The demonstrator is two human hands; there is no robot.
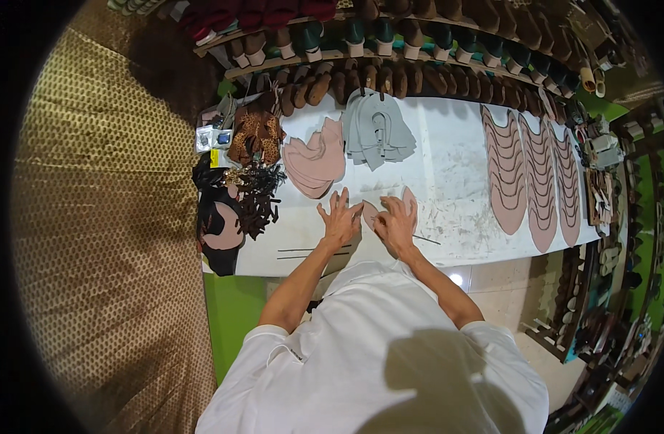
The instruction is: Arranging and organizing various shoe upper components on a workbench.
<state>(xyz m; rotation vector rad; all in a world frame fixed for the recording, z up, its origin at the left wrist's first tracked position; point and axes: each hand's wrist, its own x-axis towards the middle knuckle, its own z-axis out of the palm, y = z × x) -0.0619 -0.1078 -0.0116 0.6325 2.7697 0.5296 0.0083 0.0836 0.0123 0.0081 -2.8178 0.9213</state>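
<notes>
2 hands (341, 220) (396, 224) at pink material (369, 210) — 3 pink rows (505, 177) rightward.

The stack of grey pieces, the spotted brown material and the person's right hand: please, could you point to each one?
Stack of grey pieces (362, 132), head view: left part of the top piece.
Spotted brown material (247, 147), head view: its patterned surface.
Right hand (398, 227), head view: back of the hand.

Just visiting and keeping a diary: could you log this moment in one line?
place: white table | left hand: at pink piece | right hand: at same piece | grip: unclear | beyond: pink stack, grey stack
</notes>
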